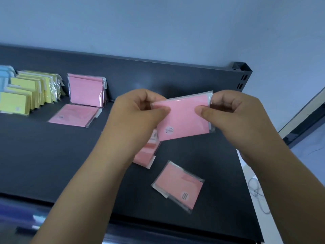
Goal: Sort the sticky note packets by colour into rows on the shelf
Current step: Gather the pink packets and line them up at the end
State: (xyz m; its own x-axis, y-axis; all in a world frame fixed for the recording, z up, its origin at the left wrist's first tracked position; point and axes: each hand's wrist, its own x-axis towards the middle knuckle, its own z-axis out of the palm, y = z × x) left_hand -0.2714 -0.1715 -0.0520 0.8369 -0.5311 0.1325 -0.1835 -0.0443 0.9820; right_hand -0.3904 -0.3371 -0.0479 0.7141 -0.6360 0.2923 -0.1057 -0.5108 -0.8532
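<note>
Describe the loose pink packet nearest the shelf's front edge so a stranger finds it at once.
Start at the dark shelf and go to its right half, toward the front. The pink packet lies flat and alone there, tilted, nearest the front edge. Unlike the raised packet above it, it lies untouched.

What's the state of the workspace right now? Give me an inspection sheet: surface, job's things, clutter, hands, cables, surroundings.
Surface: dark shelf.
Job's things: held pink packet above the shelf; upright pink packets at the back, flat pink packet before them; loose pink packet lying near the front; half-hidden pink packet under the left wrist; yellow row and blue packets standing at left.
Clutter: nothing seen.
Hands: left hand and right hand each pinch an end of the held pink packet.
Cables: thin grey cord on the pale surface right of the shelf.
Surroundings: pale wall behind; shelf post at the back right corner.
</note>
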